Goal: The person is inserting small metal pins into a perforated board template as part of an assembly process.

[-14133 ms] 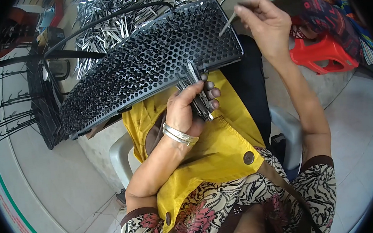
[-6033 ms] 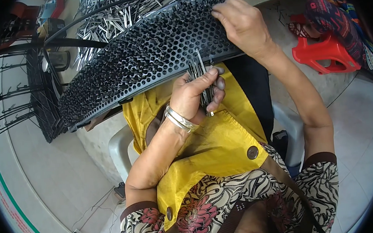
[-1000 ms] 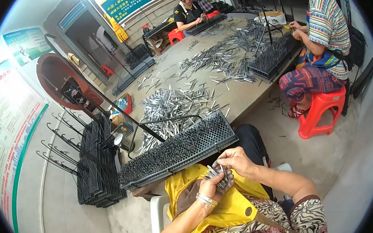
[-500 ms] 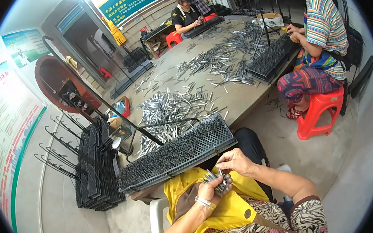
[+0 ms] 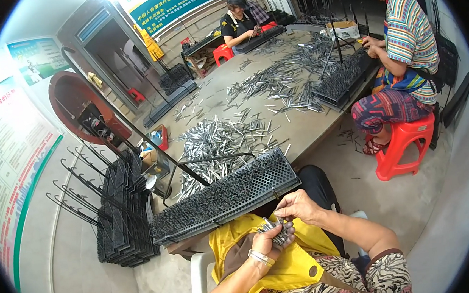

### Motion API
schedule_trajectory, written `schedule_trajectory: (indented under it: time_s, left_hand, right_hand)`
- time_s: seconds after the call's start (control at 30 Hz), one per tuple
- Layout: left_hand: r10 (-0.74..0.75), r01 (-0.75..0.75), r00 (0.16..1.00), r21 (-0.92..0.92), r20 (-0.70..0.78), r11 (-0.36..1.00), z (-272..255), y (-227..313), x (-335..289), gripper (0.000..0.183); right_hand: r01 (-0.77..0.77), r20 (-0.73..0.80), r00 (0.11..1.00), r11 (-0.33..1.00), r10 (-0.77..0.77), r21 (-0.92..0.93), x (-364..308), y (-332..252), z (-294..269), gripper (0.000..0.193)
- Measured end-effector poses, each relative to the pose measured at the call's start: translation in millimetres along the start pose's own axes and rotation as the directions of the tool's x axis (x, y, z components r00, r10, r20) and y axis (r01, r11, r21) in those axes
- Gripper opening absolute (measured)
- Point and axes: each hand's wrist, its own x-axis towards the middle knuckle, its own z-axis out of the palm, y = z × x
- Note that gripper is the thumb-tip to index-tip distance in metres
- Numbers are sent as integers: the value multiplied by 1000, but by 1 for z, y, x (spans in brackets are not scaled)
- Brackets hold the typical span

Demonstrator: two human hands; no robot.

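Note:
Held low over my lap, my left hand (image 5: 268, 243) is closed around a bundle of short, thin silver-grey metal rods (image 5: 268, 227). My right hand (image 5: 299, 206) is right beside it, thumb and fingers pinched on the end of one rod at the bundle. Just beyond both hands, a long black perforated rack (image 5: 272, 174) rests tilted at the table edge. Dark pieces stand packed in most of its holes, while bare holes show toward its right end. A black rod handle (image 5: 192, 174) rises from the rack.
A heap of loose metal rods (image 5: 220, 142) covers the table (image 5: 208, 96) behind the rack. Stacked black racks with hooks (image 5: 122, 221) stand at left. A co-worker in stripes (image 5: 407, 28) sits on a red stool (image 5: 405, 144); another person (image 5: 236, 28) works at the far end.
My right fingers have moved slightly down and in against the bundle, and less of the pinched rod shows. The view has shifted a little; the rack stays in place.

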Motion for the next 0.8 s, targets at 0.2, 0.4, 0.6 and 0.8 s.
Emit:
schedule_trajectory:
  time_s: [0.2,0.4,0.6,0.8]
  left_hand:
    - [33,-34,999,-22,-42,999,11,-1,-5,23]
    - [74,-55,987,131,-143,990,20,17,0,21]
    - [137,-95,975,228,-175,969,1,53,22,12]
    - [125,-109,988,175,-89,979,-10,48,51,11]
  right_hand:
    - [27,-1,1000,999,-27,-20,-4,-4,-2,12]
    - [63,-83,994,993,-72,-102,6,-12,-7,9]
    - [121,-206,973,990,-103,77,13,-13,-22,7]
    - [61,-288,957,995,-34,84,16,-1,-33,8]
